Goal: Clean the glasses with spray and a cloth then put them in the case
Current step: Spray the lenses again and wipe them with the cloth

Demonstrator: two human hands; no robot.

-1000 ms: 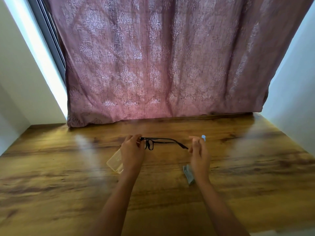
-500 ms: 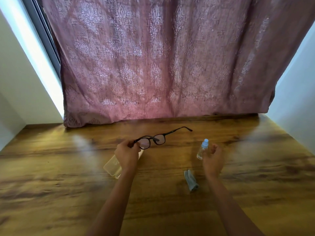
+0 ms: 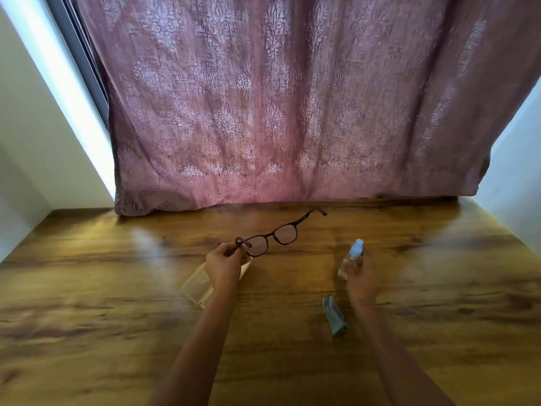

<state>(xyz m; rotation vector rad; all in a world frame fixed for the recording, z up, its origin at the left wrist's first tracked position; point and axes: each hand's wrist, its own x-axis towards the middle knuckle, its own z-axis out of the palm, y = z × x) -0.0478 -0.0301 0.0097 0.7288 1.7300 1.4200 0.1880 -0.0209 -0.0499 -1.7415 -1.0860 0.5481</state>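
Left hand (image 3: 224,263) pinches dark thin-framed glasses (image 3: 273,238); right hand (image 3: 361,278) grips a clear spray bottle (image 3: 351,260). Crumpled teal cloth (image 3: 333,315) lies on glossy wood-grain table (image 3: 117,303) below patterned mauve curtain (image 3: 278,98).

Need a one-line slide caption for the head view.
Left hand holds dark-framed glasses by a temple; right hand holds clear blue-capped spray bottle over wooden table.

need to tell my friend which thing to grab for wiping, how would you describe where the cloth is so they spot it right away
Start at the wooden table below the pink curtain. Near the right hand, which holds the small spray bottle, a little bundle lies flat on the wood just beside that wrist. That is the cloth: the only soft, grey-green, crumpled thing there, unlike the clear hard case under the left hand.
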